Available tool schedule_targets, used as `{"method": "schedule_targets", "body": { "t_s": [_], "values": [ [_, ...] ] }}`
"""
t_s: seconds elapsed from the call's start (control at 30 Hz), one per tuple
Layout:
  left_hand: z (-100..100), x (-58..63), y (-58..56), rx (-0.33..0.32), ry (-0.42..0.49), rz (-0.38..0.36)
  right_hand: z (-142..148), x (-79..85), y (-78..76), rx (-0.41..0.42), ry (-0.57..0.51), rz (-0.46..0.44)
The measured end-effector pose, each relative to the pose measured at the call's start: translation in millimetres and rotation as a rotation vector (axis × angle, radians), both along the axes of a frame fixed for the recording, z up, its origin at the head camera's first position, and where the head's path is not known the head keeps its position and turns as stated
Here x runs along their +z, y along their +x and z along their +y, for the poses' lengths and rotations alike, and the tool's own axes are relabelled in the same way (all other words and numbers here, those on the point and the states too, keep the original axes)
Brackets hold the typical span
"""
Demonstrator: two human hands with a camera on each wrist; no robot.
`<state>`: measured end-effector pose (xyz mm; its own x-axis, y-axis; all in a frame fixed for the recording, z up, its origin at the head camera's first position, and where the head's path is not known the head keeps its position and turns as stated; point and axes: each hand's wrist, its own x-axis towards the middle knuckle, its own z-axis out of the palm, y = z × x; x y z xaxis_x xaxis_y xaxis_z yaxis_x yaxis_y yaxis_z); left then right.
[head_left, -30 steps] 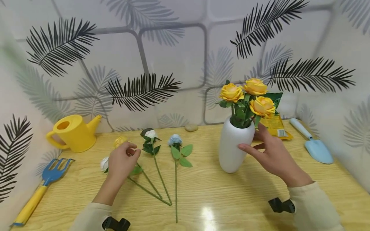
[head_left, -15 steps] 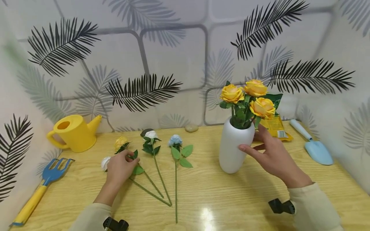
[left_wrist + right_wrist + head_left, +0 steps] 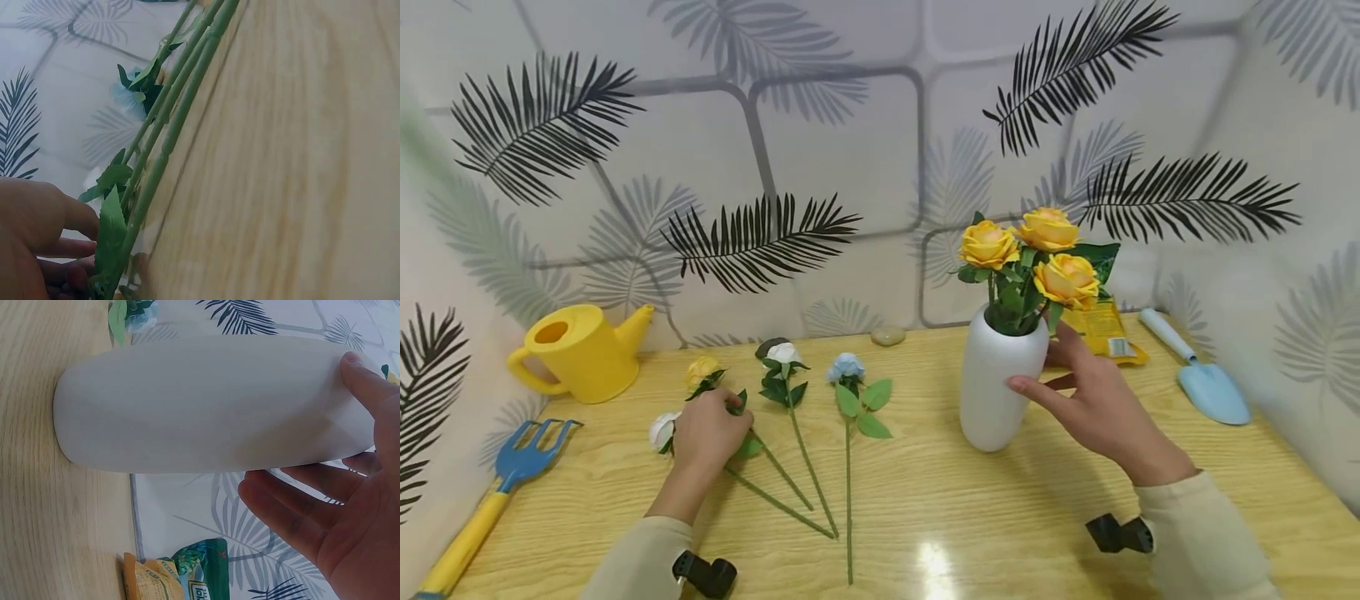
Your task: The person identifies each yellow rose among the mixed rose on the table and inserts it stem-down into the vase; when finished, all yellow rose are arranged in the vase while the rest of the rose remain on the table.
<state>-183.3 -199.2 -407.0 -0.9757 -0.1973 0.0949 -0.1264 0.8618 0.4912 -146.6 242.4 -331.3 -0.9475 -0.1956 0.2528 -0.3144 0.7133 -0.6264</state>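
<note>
My left hand (image 3: pixel 706 427) is over the left part of the table, fingers curled round the leafy stem of a yellow rose (image 3: pixel 703 372), just below its bloom. In the left wrist view a serrated green leaf (image 3: pixel 110 234) shows at the fingertips. One white rose (image 3: pixel 662 432) lies partly under this hand; another white rose (image 3: pixel 784 354) and a blue rose (image 3: pixel 846 367) lie to its right. My right hand (image 3: pixel 1101 404) holds an upright white vase (image 3: pixel 1000 387), thumb on the front and fingers round the far side. Several yellow roses (image 3: pixel 1051 229) stand in the vase.
A yellow watering can (image 3: pixel 583 354) and a blue hand fork (image 3: pixel 523 458) with a yellow handle are at the left. Behind the vase is a yellow-green packet (image 3: pixel 1097 329); a light blue trowel (image 3: pixel 1213 392) lies at far right. Two stones lie along the patterned wall, one pale (image 3: pixel 888 335).
My left hand has come down onto the yellow rose's stem, and its fingers have closed there. My right hand keeps its hold on the vase. The head view has shifted slightly.
</note>
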Motion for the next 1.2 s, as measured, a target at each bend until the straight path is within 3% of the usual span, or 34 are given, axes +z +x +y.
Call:
{"method": "schedule_targets", "body": {
  "t_s": [0.2,0.43,0.57,0.77,0.93,1.2],
  "values": [
    [-1,6.7,0.5,0.015,0.033,-0.003,-2,-0.5,-0.8,0.008,-0.009,-0.006],
    [1,22.6,0.6,0.025,0.095,0.141,-2,-0.9,-0.6,0.011,-0.008,0.007],
    [4,33.7,1.2,0.025,0.169,0.161,-1,-1.1,-0.3,0.012,-0.01,0.014],
    [15,49.6,5.1,0.002,0.357,0.121,1,-1.0,0.1,0.003,-0.004,0.006],
    [31,68.3,15.1,-0.044,0.483,0.127,1,-1.5,-0.8,0.01,-0.011,0.013],
    [82,111.0,37.8,-0.201,0.701,0.283,0,-1.6,-1.1,0.014,-0.013,0.016]
  ]
}}
